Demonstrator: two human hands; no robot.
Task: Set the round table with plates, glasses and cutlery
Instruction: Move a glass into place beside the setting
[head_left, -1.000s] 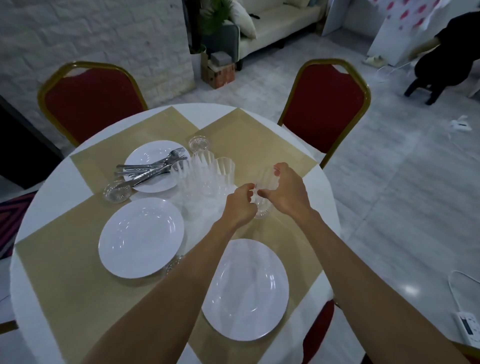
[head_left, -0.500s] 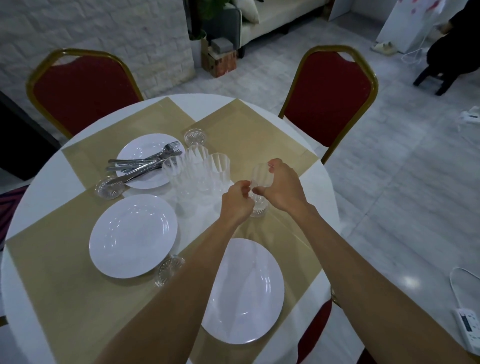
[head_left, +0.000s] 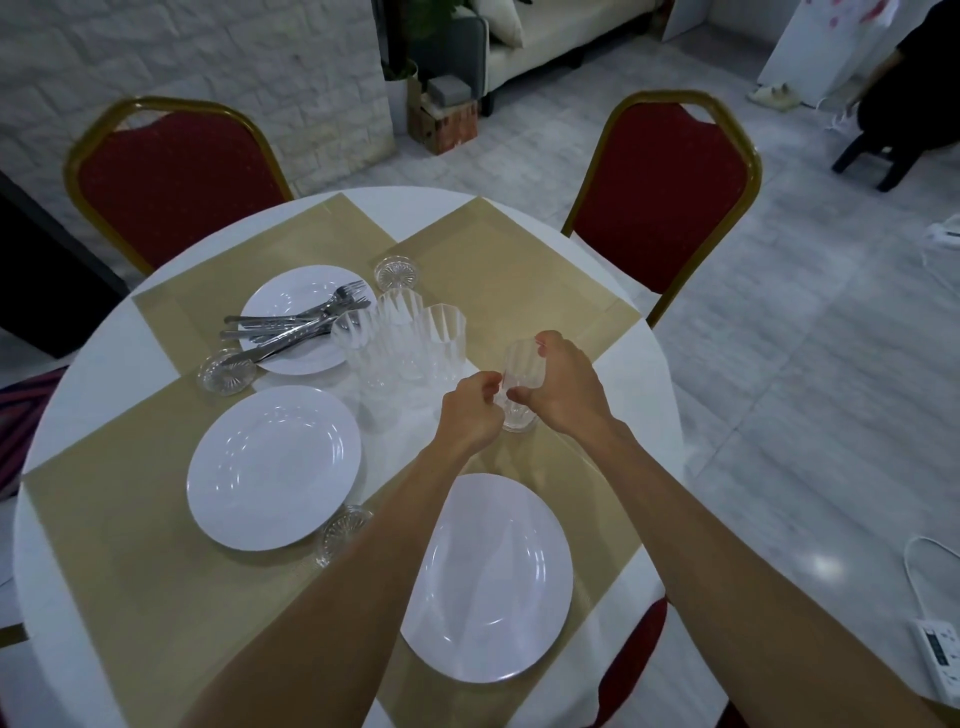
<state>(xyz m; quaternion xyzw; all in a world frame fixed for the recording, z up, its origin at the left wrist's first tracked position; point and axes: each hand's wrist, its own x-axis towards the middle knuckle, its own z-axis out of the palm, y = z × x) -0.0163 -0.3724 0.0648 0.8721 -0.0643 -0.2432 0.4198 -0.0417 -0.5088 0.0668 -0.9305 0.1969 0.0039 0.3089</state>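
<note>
Both left hand (head_left: 470, 411) and right hand (head_left: 565, 389) grip a glass (head_left: 519, 366) beside three clustered glasses (head_left: 402, 338).

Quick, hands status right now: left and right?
Left hand: fingers curled against the glass; whether it grips cannot be told.
Right hand: closed around the same glass.

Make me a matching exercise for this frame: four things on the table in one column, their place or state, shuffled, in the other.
Things: 1 cutlery; 2 single glass; 3 nearest plate; 4 three grouped glasses.
States: A gripped by the right hand; B bare, on a gold placemat; C piled on the far plate; D standing together at the table's centre.
Pairs: 1-C, 2-A, 3-B, 4-D.
</note>
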